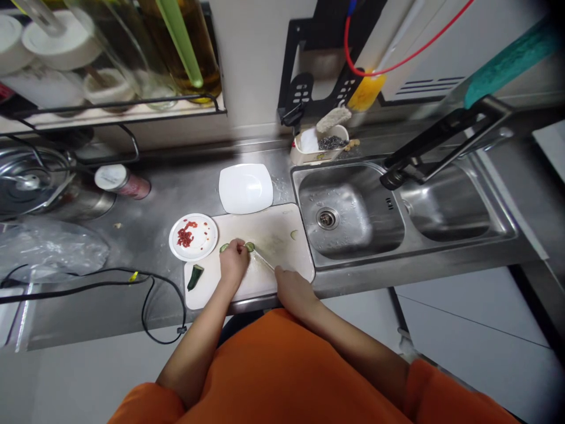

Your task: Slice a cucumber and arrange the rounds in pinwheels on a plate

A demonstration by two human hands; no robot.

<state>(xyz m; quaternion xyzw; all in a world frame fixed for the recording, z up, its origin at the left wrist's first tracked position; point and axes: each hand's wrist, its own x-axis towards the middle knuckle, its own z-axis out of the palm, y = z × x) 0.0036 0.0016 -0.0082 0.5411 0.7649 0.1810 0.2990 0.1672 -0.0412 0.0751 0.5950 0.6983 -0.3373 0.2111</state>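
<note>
A knife (265,261) is gripped in my right hand (295,291), its blade pointing up and left across the white cutting board (282,235). The tip meets a green slice, seemingly cucumber (249,247). My left hand (235,259) is closed over the piece just left of the blade, and its fingers hide most of it. Another bit of green shows at the hand's left side. A dark green cucumber chunk (195,277) lies at the board's lower left, and a thin slice (293,234) rests near its right edge.
Chopped red pieces lie on a white plate (194,254) overlapping the board's left side. Behind the board stands a white square dish (246,188). A double sink (353,212) with a black faucet (436,141) is on the right. Cables (145,282) and a plastic bag (48,247) lie left.
</note>
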